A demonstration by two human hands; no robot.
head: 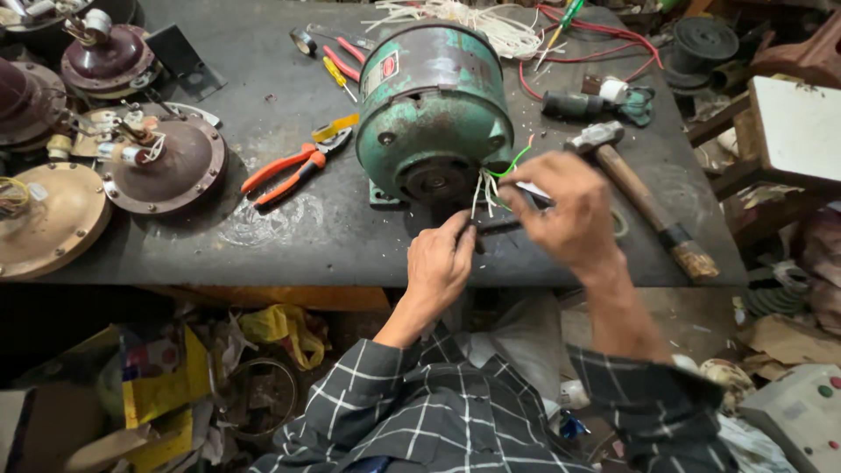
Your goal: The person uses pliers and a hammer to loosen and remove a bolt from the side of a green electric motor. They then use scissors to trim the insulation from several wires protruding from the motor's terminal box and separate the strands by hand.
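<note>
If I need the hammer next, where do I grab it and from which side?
Grip the hammer on its wooden handle, probably about midway, coming from the right with the right hand. It lies flat on the table, steel head away toward the green motor, handle running down to the near right edge, clear of other tools.

just one head cam, looking steeply down and forward, pretty close over the workbench (263,236) edge and lap.

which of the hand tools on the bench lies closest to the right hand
The wooden-handled hammer, lying just beside the right hand; the orange-handled pliers and screwdrivers lie far left.
</note>
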